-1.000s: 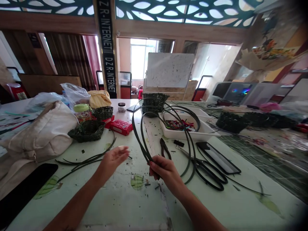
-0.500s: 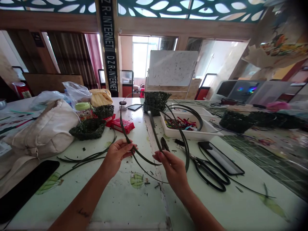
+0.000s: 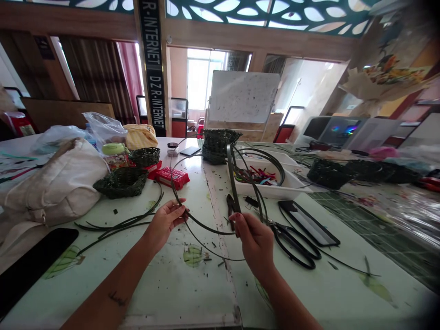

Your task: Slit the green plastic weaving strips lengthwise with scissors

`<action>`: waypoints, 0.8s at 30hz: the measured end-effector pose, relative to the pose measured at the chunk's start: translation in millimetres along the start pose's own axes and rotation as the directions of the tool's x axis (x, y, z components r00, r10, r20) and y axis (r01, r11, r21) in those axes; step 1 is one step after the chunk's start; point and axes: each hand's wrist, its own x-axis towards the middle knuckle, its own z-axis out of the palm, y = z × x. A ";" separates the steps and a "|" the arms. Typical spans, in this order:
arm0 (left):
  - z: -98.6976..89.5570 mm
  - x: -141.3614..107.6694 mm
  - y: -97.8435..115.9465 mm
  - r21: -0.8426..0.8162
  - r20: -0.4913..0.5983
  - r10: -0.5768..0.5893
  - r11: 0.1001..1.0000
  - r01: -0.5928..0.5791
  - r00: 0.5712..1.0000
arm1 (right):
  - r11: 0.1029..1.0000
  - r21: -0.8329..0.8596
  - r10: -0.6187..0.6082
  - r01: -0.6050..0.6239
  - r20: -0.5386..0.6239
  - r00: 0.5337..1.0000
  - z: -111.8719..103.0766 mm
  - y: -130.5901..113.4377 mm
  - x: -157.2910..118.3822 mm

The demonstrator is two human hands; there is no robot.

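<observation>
Several long dark green plastic weaving strips (image 3: pixel 206 231) curve in loops above the table. My left hand (image 3: pixel 167 221) pinches one strip near its end. My right hand (image 3: pixel 254 243) grips the strips at another point, and one strip stands up past its fingers. Just beyond my right hand lie black-handled pliers (image 3: pixel 231 206), not touched by it. To its right are large black-handled scissors (image 3: pixel 295 243). A loose bundle of the same strips (image 3: pixel 118 224) lies left of my left hand.
Small woven dark green baskets (image 3: pixel 123 182) stand on the pale green table (image 3: pixel 172 293) beside a canvas bag (image 3: pixel 51 183). Behind the strips is a white tray (image 3: pixel 271 188) of coloured scraps. A black flat case (image 3: pixel 307 223) lies to the right, and small cuttings dot the table.
My left hand, empty and open a second ago, has closed on a strip. The strips now span both hands in a wide loop, and my right hand has shifted slightly right.
</observation>
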 end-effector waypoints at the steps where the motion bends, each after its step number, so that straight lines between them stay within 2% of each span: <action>1: 0.1 -0.1 -1.0 0.003 0.013 -0.004 1.000 0.004 1.000 | 1.000 -0.024 -0.007 0.008 0.031 0.999 1.8 1.4 -1.1; 4: -0.4 0.8 -2.5 -0.002 -0.003 -0.013 1.000 0.013 1.000 | 0.997 -0.066 -0.030 0.037 0.117 0.993 6.3 4.1 -4.1; 9: -1.4 1.6 0.0 0.060 -0.133 -0.029 0.998 0.037 0.991 | 0.975 -0.147 -0.124 0.168 0.269 0.955 12.2 6.2 -8.9; 13: -0.8 0.9 0.2 0.162 -0.193 -0.053 0.983 0.085 0.980 | 0.929 -0.211 -0.208 0.305 0.385 0.899 15.5 6.6 -12.1; 17: -1.5 2.9 -3.5 0.210 -0.218 0.017 0.977 0.030 0.976 | 0.881 -0.235 -0.248 0.410 0.509 0.824 16.5 4.8 -12.8; 20: -4.7 5.6 -5.6 0.281 -0.211 0.078 0.960 -0.016 0.974 | 0.856 -0.247 -0.262 0.454 0.550 0.793 17.2 3.9 -13.2; 24: -7.8 6.1 -4.7 0.330 -0.203 0.089 0.944 -0.018 0.975 | 0.841 -0.252 -0.281 0.479 0.554 0.784 18.0 4.8 -14.0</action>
